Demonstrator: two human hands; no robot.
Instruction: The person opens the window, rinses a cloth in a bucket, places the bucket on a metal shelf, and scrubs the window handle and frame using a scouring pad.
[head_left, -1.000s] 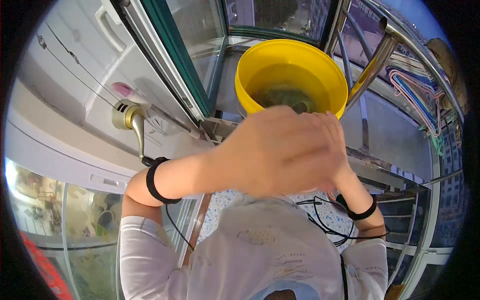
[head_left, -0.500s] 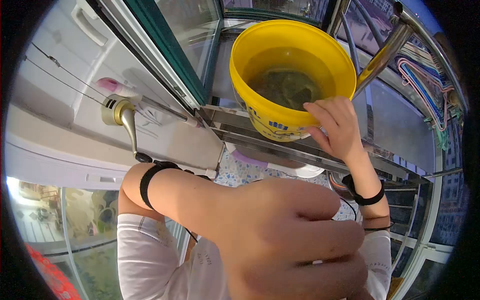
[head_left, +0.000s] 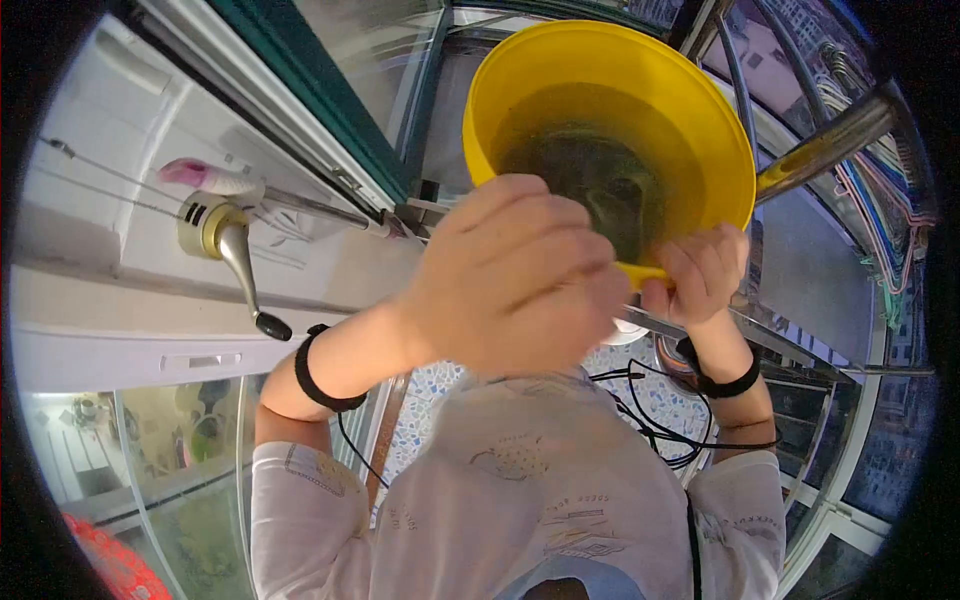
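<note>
We see the left hand [head_left: 515, 275] with its back turned up and its fingers bent into a loose, half-closed curl, smeared by blur. It sits in front of the near left part of the rim of a yellow bucket [head_left: 610, 60] and hides that stretch from us. We cannot tell whether it touches the bucket, nor whether anything lies inside the curl.

The right hand [head_left: 708, 265] has hold of the bucket's near right edge. We see its fingers bent over the rim to the inner side, with the thumb below them by the outside of the edge.

The bucket is straight ahead of the person, its open mouth facing us, between the green window frame [head_left: 330, 90] and a thick metal rail [head_left: 830, 145]. Inside we find dark, murky liquid [head_left: 570, 165], well below the far rim; paler, curved shapes show in it, but we cannot make out what they are.

On our far right, coloured hangers [head_left: 885, 225] hang in a bunch behind the rail. On the left wall we see a gold-coloured crank [head_left: 235, 260] with a black knob, well apart from both hands.
</note>
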